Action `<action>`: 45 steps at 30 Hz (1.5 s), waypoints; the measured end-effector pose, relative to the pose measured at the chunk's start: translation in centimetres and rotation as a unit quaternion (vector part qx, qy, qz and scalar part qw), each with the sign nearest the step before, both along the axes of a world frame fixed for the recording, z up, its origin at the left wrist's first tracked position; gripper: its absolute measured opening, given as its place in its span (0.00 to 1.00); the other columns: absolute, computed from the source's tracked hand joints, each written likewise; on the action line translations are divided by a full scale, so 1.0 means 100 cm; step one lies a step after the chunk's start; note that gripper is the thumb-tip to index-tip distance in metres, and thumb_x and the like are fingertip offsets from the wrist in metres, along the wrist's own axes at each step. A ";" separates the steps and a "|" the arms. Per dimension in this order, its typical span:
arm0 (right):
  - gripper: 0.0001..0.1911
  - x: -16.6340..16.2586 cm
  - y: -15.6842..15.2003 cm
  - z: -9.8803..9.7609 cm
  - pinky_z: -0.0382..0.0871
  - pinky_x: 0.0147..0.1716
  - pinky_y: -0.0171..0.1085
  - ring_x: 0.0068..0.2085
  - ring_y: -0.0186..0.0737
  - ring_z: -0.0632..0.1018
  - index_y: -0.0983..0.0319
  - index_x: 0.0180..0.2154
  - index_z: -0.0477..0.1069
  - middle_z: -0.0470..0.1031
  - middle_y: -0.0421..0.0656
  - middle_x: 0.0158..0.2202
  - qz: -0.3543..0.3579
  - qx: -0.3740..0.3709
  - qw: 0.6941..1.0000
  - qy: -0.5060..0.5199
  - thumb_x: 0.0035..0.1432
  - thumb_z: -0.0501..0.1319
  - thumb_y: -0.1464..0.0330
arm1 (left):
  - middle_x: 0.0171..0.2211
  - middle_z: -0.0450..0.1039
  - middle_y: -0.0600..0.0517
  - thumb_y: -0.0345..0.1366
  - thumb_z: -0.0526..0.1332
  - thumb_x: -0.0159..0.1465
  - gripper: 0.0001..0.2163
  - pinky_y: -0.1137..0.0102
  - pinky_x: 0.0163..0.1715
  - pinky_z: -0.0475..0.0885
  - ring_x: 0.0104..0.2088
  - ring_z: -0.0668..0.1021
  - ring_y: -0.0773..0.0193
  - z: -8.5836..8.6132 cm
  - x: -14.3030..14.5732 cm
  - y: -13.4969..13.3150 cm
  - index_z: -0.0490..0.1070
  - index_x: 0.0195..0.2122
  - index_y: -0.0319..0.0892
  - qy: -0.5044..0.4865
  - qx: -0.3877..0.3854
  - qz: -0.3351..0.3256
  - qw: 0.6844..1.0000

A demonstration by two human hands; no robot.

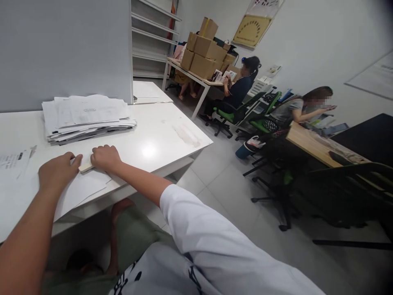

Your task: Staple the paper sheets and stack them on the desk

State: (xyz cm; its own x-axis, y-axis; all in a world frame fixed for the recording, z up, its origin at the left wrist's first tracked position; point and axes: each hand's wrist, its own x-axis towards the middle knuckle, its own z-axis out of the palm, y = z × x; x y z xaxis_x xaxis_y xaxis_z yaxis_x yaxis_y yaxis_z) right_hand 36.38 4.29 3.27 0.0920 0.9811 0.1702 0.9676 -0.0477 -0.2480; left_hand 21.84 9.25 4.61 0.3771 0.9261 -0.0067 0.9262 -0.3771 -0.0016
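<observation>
Both hands rest on the white table [159, 139]. My left hand [58, 171] lies curled on loose white sheets of paper [82, 188], its fingertips touching a small cream, flat object [86, 166]. My right hand [106, 157] is closed in a loose fist on the other end of that same object. Behind the hands sits a thick, untidy stack of printed papers [86, 116].
A grey partition [64, 45] backs the table. More printed sheets [14, 162] lie at the left. To the right, two people sit on green chairs at other desks; cardboard boxes [204, 51] are piled on the far desk. A black chair [346, 192] stands near.
</observation>
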 end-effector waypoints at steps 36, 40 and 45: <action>0.07 0.011 -0.010 -0.033 0.62 0.31 0.32 0.31 0.36 0.71 0.59 0.25 0.67 0.69 0.36 0.25 -0.012 0.083 0.890 0.448 0.49 0.52 0.68 | 0.50 0.72 0.34 0.46 0.40 0.75 0.28 0.61 0.55 0.56 0.58 0.71 0.51 0.110 0.210 0.171 0.67 0.54 0.24 -0.231 0.131 -0.163 0.950; 0.06 0.013 -0.009 -0.034 0.62 0.32 0.33 0.31 0.36 0.71 0.59 0.24 0.66 0.70 0.37 0.26 -0.012 0.093 0.887 0.451 0.48 0.52 0.69 | 0.61 0.66 0.38 0.44 0.46 0.73 0.24 0.61 0.59 0.55 0.62 0.66 0.53 0.086 0.200 0.177 0.61 0.64 0.35 -0.148 0.058 -0.313 0.936; 0.08 0.008 -0.011 -0.022 0.61 0.33 0.34 0.32 0.36 0.71 0.61 0.25 0.69 0.69 0.36 0.25 -0.028 0.076 0.882 0.464 0.54 0.54 0.69 | 0.68 0.57 0.46 0.52 0.51 0.68 0.30 0.63 0.63 0.54 0.66 0.61 0.53 0.082 0.153 0.141 0.58 0.68 0.43 0.014 -0.004 -0.454 0.891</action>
